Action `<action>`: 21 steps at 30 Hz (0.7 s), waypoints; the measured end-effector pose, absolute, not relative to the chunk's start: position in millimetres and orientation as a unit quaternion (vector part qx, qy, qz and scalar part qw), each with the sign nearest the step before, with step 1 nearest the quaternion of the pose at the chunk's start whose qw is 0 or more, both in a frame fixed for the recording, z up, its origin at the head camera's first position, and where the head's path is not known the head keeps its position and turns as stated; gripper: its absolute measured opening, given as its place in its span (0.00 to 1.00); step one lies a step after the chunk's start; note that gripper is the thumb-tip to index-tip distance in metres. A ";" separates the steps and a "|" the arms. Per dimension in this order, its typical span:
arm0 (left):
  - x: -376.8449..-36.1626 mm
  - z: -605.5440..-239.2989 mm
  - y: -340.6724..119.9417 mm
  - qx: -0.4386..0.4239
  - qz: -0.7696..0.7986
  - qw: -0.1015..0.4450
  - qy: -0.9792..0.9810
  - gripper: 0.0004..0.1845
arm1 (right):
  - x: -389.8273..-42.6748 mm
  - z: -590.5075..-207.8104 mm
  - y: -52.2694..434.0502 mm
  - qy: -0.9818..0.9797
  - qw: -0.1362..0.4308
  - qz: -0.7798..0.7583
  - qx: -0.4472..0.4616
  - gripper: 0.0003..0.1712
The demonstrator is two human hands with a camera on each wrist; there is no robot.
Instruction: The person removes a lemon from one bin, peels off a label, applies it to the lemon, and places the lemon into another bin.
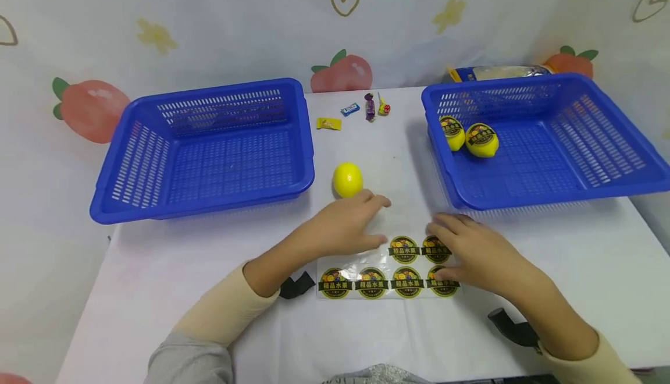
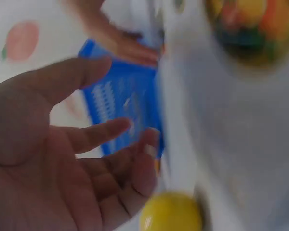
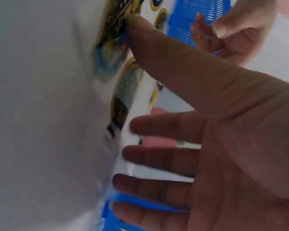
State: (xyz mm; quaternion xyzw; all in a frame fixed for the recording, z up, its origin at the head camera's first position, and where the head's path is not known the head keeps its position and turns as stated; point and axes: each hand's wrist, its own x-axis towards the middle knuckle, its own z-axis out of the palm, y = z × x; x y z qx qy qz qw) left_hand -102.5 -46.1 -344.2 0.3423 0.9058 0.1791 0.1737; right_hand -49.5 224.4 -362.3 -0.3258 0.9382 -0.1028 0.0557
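Note:
A sheet of round dark fruit stickers lies on the white table in front of me. My right hand lies flat over its right end, fingers straight, and the thumb touches a sticker. My left hand hovers open over the sheet's upper left, its fingertips just short of a bare yellow lemon. In the left wrist view the palm is open and holds nothing, with the lemon beyond the fingers. Two stickered lemons sit in the right blue basket.
An empty blue basket stands at the left. Several wrapped candies lie at the back between the baskets. A silver and blue packet lies behind the right basket. A patterned cloth hangs behind the table.

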 end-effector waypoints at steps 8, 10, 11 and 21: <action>-96.2 -365.1 -5.5 0.374 0.063 0.210 0.901 0.41 | -56.1 -370.5 221.4 0.942 0.062 -0.109 -0.310 0.40; -96.0 -366.6 -0.8 0.374 0.055 0.206 0.903 0.38 | -58.8 -370.0 219.8 0.942 0.068 -0.110 -0.309 0.39; -96.0 -367.0 0.9 0.375 0.054 0.205 0.903 0.36 | -59.7 -369.6 219.3 0.942 0.072 -0.109 -0.308 0.39; -98.9 -374.9 -4.0 0.372 0.136 0.181 0.900 0.15 | -62.9 -369.7 216.7 0.944 0.079 -0.109 -0.302 0.38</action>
